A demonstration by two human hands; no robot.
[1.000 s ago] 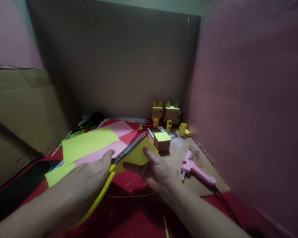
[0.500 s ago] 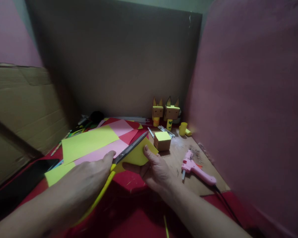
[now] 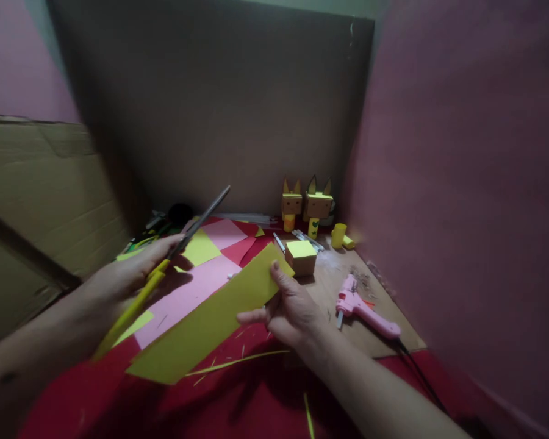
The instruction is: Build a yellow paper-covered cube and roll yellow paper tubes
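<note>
My left hand point(image 3: 158, 268) grips a pair of scissors point(image 3: 146, 286) with yellow handles, its grey blades pressed together and pointing up and away. The scissors are apart from the paper. In my right hand point(image 3: 290, 305) is a long strip of yellow paper point(image 3: 215, 317), pinched under the thumb near its upper right end and slanting down to the left. Beneath it, a thin yellow offcut point(image 3: 240, 364) lies on the red table cover point(image 3: 210, 408). Just beyond my right hand stands a small cardboard box point(image 3: 301, 262) with a yellow top.
Pink sheets point(image 3: 190, 292) and red sheets point(image 3: 240, 251) lie at the left. Right, a pink glue gun point(image 3: 366, 311) with a cord rests on a cardboard sheet point(image 3: 393, 329). Two box-headed cardboard figures point(image 3: 319, 207) stand behind, near a yellow paper cylinder point(image 3: 338, 236). Walls rise around.
The scissors have moved left and up, away from the yellow paper. The strip now hangs in full view from my right hand, and a thin offcut lies below it.
</note>
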